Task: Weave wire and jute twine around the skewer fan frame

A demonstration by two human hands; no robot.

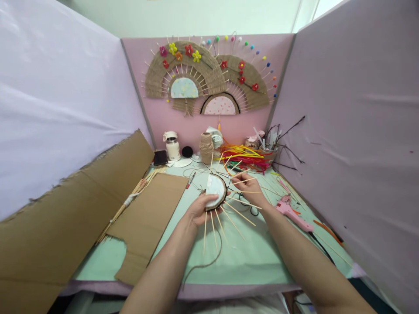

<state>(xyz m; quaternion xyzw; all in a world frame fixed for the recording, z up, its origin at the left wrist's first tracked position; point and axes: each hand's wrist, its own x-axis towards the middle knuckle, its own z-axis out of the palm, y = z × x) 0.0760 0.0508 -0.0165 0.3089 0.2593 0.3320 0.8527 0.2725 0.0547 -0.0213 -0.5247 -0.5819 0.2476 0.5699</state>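
My left hand (203, 208) grips a half-round piece (215, 191) with a pale patterned face and a dark, cord-trimmed rim; the thumb lies on its front. Thin wooden sticks (240, 210) fan out from the curved rim, up, right and down. Among the right-hand sticks, my right hand (249, 188) is closed in a pinch on a thin black cord (254, 212), which loops below it; the fingertips partly hide the cord. A strand of brown twine (205, 264) trails from beneath the piece over the green tabletop (238, 266).
Cardboard sheets (153, 209) and bundled sticks (128, 201) lie left. A pink glue gun (294, 216) is at right. Behind are a twine cone (206, 148), a white bottle (172, 147), coloured pipe cleaners (244, 156) and a pot with twigs (269, 153). Finished fans (206, 69) hang above.
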